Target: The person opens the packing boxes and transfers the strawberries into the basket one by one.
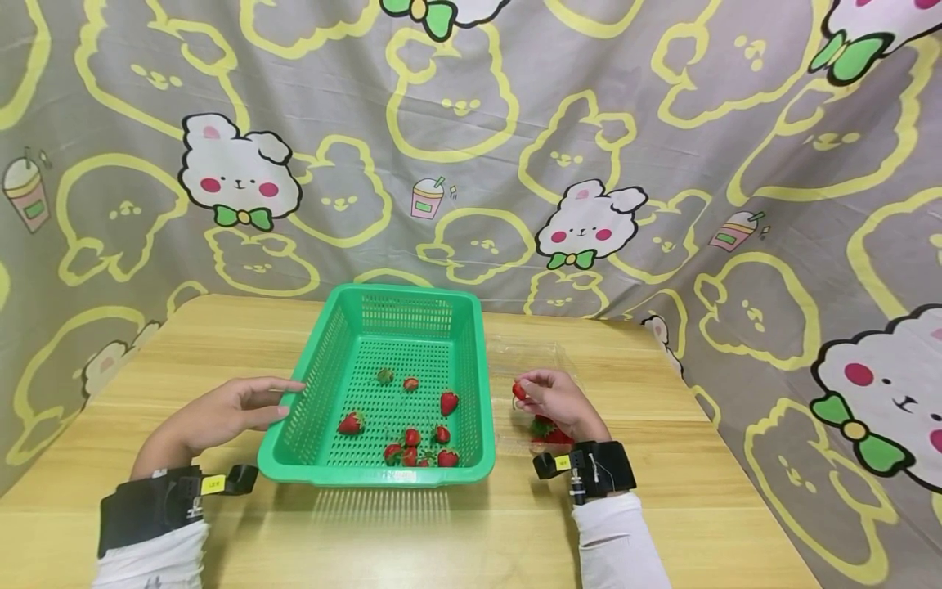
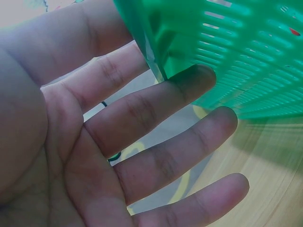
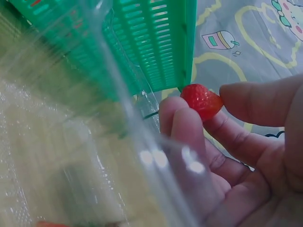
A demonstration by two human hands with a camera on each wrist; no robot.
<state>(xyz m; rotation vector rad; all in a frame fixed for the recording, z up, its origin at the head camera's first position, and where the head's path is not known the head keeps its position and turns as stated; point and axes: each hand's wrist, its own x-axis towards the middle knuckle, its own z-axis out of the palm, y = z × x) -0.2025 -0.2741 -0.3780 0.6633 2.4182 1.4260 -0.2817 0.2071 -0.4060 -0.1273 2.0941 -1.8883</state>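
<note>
Between the thumb and fingers of my right hand (image 1: pixel 557 402) is a small red strawberry (image 3: pixel 201 101), pinched above a clear plastic box (image 1: pixel 508 348). More strawberries (image 1: pixel 553 436) lie in that box, partly hidden by the hand. A green perforated basket (image 1: pixel 483 393) stands left of it, with several strawberries (image 1: pixel 352 423) scattered on its floor, most near the front right corner. At the basket's left side, my left hand (image 1: pixel 221 415) has its fingers extended and spread, lying against the outer wall and rim (image 2: pixel 147 42) without gripping.
Everything stands on a light wooden table (image 1: pixel 515 540). Behind it and to both sides hangs a grey curtain (image 1: pixel 353 98) with yellow outlines and white rabbits. The clear box's wall (image 3: pixel 128 118) rises close beside the right hand.
</note>
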